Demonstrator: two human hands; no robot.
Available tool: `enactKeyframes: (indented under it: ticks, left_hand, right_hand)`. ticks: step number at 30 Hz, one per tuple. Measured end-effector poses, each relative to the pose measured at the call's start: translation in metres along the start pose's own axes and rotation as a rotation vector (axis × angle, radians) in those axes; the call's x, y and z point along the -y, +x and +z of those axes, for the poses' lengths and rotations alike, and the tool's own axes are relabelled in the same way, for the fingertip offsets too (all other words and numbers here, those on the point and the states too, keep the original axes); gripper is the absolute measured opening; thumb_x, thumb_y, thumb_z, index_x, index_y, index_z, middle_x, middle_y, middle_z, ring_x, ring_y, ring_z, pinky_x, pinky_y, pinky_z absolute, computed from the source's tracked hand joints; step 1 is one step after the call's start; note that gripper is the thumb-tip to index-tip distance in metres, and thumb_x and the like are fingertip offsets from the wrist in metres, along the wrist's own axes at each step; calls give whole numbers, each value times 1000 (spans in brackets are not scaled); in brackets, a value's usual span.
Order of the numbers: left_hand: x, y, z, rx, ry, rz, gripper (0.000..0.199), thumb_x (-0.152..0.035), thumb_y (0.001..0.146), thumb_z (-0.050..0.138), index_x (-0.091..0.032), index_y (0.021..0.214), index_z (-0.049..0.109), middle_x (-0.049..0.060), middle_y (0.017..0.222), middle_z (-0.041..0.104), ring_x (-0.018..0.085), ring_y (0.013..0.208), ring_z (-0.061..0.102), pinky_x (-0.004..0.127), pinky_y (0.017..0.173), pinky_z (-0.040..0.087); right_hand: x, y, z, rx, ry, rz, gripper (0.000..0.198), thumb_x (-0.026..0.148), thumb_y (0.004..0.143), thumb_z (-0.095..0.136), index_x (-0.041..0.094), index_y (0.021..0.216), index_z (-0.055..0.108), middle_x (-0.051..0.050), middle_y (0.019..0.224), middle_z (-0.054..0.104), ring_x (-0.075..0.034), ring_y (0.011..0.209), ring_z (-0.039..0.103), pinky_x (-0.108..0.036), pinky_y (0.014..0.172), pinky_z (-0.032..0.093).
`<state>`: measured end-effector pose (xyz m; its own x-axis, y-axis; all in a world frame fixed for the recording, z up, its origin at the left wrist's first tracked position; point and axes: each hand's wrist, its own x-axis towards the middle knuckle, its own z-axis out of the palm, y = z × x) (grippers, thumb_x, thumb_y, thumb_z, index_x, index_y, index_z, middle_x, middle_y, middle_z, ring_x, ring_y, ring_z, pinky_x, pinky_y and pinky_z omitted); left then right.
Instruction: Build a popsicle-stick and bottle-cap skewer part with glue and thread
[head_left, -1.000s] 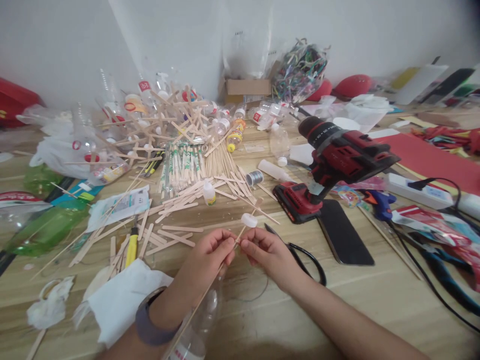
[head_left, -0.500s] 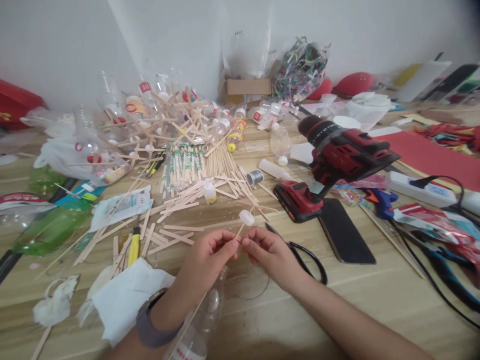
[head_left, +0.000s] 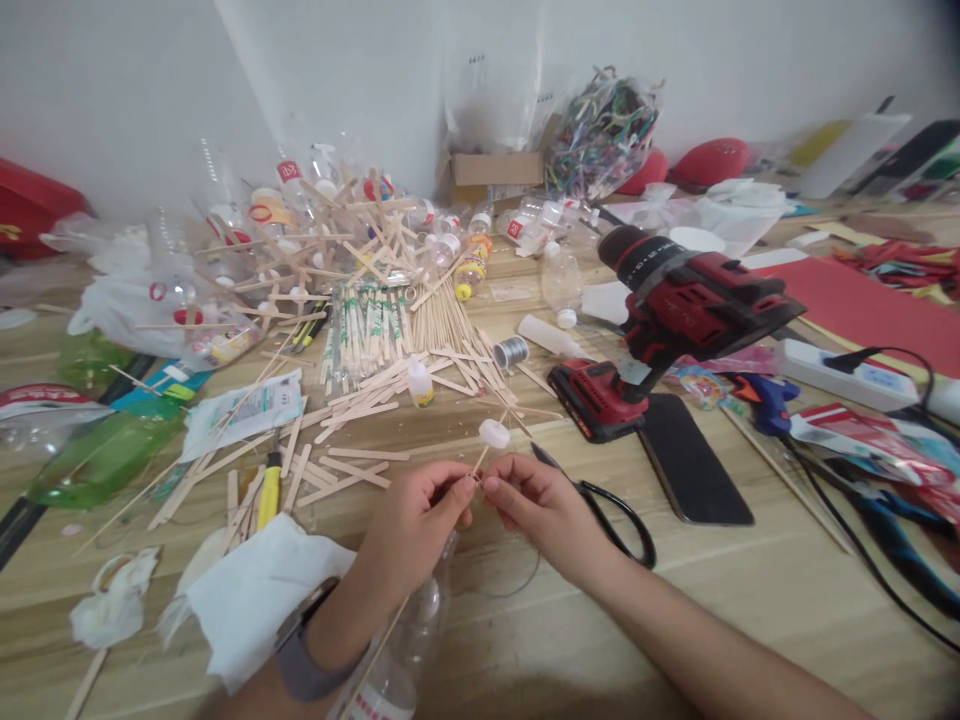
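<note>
Thin wooden stick (head_left: 481,460), white cap (head_left: 494,433) toward far end, above tabletop (head_left: 555,655) toward near edge. Left fingers (head_left: 458,494) pinch it; right fingers (head_left: 501,491) curl close beside, hold unclear. Likely light, stiff, snappable; best gripped just below cap.

stick (head_left: 481,460): partly behind left hand (head_left: 418,518) | bottle (head_left: 388,690): cut off below

1 red drill (head_left: 686,300) stood with 1 black phone (head_left: 697,462) just beside it, 1 white power strip (head_left: 814,372) to its right, and 1 cardboard box (head_left: 498,169) behind it, leftward.
</note>
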<state>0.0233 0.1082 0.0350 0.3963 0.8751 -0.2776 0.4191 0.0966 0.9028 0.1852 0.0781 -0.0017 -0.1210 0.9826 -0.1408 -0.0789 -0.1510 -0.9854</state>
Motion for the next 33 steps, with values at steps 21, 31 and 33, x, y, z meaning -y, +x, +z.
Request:
enactKeyframes:
  ticks: [21, 31, 33]
  left_hand:
    - [1, 2, 2, -9, -157, -102, 23, -39, 81, 58, -17, 81, 65, -2, 59, 63, 14, 56, 56, 24, 55, 37]
    - [1, -3, 3, -6, -44, -57, 27, -40, 88, 48, -18, 77, 62, -1, 59, 62, 13, 53, 47, 25, 55, 35]
    - [1, -3, 4, 0, -39, -61, 28, -41, 88, 48, -18, 78, 61, -1, 59, 62, 13, 53, 47, 25, 55, 35]
  right_hand:
    - [-3, 0, 1, 28, -27, 3, 46, 64, 78, 63, 20, 71, 53, 6, 56, 43, -9, 49, 34, -25, 47, 26]
    - [-4, 0, 1, 4, -86, -36, 44, 63, 82, 59, 21, 70, 51, 6, 55, 41, -10, 49, 32, -25, 47, 25]
    - [-5, -1, 1, -4, -111, -53, 43, 61, 84, 57, 21, 72, 52, 6, 55, 41, -10, 50, 32, -25, 47, 25]
